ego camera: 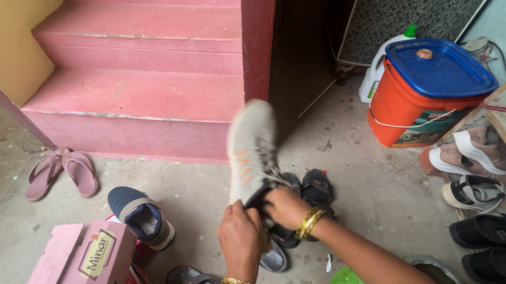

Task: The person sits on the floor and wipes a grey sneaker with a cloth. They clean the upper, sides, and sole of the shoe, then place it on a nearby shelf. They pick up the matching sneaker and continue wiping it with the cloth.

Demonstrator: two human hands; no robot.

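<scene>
Both my hands hold a grey sneaker (252, 148) with orange marks, its toe pointing up and away from me. My left hand (239, 236) grips the heel opening from the left. On the right side of that opening sits my right hand (286, 207), fingers curled around it. Gold bangles ring both wrists. Under the hands lie dark sandals (315, 187) on the concrete floor. A navy sneaker (141, 216) with a white sole rests to the left.
Pink shoe boxes (73, 283) sit at lower left. Pink flip-flops (60, 172) lie near the pink steps (143, 98). An orange bucket (408, 108) with a blue lid, a white jug (377, 70) and several shoes (488, 195) line the right side.
</scene>
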